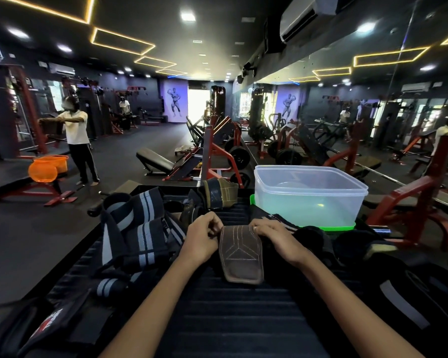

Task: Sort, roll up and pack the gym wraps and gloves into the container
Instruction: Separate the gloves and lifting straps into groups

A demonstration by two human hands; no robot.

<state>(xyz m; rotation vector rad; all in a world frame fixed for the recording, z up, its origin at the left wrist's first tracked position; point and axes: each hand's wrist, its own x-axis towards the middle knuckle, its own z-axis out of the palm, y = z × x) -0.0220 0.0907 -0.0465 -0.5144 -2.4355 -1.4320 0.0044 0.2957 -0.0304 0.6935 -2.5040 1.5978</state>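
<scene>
- The tabletop [238,319], a dark ribbed pad, carries everything and slopes out of view on both sides of the container; loose gear lying near its edges could slide off if the pile is dragged about.
- The container [309,192], a clear tub with a green lid [329,226] under it, stands open and looks empty. It sits just beyond the right hand, so a hasty reach could nudge it toward the far edge.
- The striped wraps [137,228] lie unrolled in a heap well to the left of the container. Judged from the tangle, pulling one end may haul the others along and undo any sorting.
- A glove [217,193] lies left of the container, near its wall, half on other dark gear; it could be overlooked against the black pad.
- The leather pad [239,254], a brown stitched grip piece, lies flat in front of the container, its far end lifted between the hands. It looks stiff, so a roll started here may spring open once released.
- The left hand [201,242] pinches the far left corner of the leather pad with curled fingers [214,226].
- The right hand [276,240] grips the far right corner, fingers bent over the edge. An uneven pull by the two hands would start the roll crooked, and it might then sit badly in the tub.
</scene>
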